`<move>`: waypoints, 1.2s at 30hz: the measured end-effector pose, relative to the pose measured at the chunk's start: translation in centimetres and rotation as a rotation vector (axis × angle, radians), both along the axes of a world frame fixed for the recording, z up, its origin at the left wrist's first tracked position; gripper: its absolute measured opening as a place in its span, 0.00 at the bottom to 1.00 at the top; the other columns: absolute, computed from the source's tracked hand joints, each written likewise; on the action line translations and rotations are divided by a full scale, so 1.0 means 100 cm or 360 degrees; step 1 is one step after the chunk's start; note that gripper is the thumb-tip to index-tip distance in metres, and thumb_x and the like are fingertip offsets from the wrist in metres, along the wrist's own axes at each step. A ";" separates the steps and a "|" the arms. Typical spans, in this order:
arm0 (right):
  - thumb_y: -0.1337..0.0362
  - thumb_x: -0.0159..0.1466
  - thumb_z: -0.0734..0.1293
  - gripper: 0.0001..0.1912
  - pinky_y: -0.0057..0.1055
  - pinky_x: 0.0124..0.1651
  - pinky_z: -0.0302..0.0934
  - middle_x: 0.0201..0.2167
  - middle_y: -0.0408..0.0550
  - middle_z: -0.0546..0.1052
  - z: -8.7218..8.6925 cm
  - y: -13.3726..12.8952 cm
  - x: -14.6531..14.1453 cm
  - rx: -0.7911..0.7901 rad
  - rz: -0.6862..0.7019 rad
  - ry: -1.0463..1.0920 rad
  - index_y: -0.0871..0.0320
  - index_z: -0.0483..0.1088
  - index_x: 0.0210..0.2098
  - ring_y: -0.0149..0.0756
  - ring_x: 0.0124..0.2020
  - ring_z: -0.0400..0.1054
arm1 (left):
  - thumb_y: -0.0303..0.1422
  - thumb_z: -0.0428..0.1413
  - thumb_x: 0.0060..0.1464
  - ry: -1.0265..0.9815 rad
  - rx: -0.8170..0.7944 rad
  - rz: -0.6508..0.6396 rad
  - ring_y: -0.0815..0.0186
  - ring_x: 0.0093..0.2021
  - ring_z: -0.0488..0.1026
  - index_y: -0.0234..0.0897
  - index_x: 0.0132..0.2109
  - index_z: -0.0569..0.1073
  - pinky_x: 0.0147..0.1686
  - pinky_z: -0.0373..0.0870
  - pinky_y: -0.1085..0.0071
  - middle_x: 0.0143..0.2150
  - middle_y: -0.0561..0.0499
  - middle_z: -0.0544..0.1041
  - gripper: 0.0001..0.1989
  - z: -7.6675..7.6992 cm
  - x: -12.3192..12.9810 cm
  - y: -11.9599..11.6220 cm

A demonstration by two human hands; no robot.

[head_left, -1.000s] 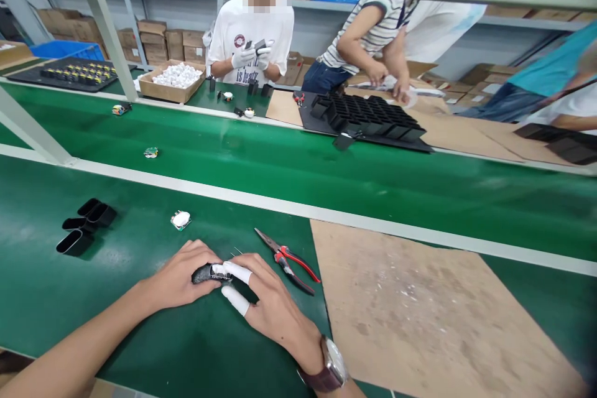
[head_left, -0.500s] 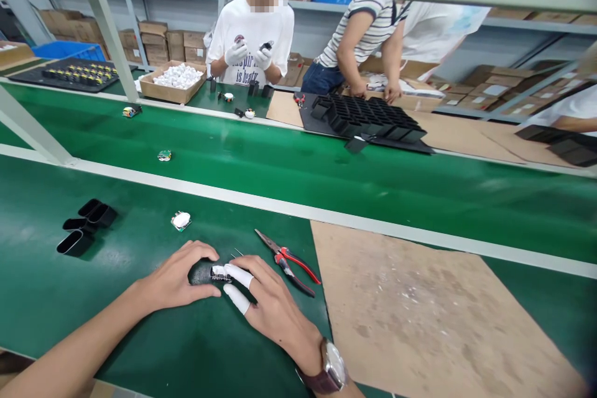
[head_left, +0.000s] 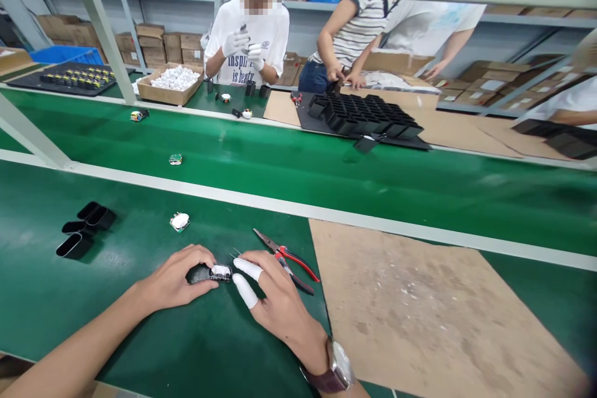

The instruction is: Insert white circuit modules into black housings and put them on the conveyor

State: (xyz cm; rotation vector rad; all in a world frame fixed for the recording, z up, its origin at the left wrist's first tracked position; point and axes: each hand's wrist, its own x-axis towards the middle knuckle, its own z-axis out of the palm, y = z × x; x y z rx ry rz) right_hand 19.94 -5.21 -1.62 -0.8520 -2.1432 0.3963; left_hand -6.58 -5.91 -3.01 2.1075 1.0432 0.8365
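A small black oval housing with white material and a row of fine metallic parts in its open top (head_left: 221,273) is held on the green surface (head_left: 196,348), its left end clamped between the thumb and fingers of the left hand (head_left: 201,275). The right hand (head_left: 246,273), with white covers worn on two fingers and a watch with a dark red strap (head_left: 333,370) on its wrist, is held just beside the right end of the housing, its thumb and fingertips apart. Near its fingertips, thin metal wires (head_left: 237,253) can be seen. Long-nosed pliers with red and black handles (head_left: 280,254) are laid open beyond the right hand, near a stained brown cardboard sheet (head_left: 410,298). To the left, a small circuit board with a white top (head_left: 180,221) and a cluster of empty black oval casings (head_left: 86,227) are placed. On the green strip beyond the pale rail (head_left: 261,201), a small green and white circuit board (head_left: 175,159) is seen. Farther back, small parts are handled by a person in white gloves (head_left: 245,50), and a block of black open casings (head_left: 366,115) is set on a dark mat.
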 end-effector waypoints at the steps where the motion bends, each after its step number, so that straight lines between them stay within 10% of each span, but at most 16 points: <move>1: 0.70 0.73 0.66 0.16 0.45 0.52 0.73 0.51 0.54 0.78 0.000 0.000 -0.001 0.0017 0.0014 -0.0039 0.55 0.69 0.59 0.45 0.50 0.74 | 0.32 0.64 0.65 0.0000 0.0016 -0.0001 0.61 0.51 0.79 0.45 0.52 0.70 0.52 0.75 0.66 0.51 0.49 0.80 0.13 -0.001 0.000 0.000; 23: 0.62 0.75 0.65 0.23 0.50 0.57 0.73 0.58 0.58 0.75 0.001 -0.007 -0.012 -0.0107 0.0076 -0.0241 0.55 0.60 0.67 0.49 0.58 0.72 | 0.34 0.64 0.64 0.0086 -0.0141 0.0125 0.61 0.50 0.80 0.45 0.54 0.71 0.51 0.77 0.65 0.50 0.51 0.81 0.14 -0.001 0.002 -0.003; 36: 0.69 0.75 0.63 0.07 0.41 0.44 0.68 0.42 0.51 0.79 -0.003 0.008 0.000 0.0210 -0.0079 -0.0125 0.57 0.73 0.49 0.41 0.41 0.73 | 0.27 0.61 0.67 -0.0016 0.0411 -0.0134 0.60 0.49 0.81 0.42 0.47 0.77 0.48 0.79 0.63 0.54 0.42 0.80 0.05 0.000 0.008 0.001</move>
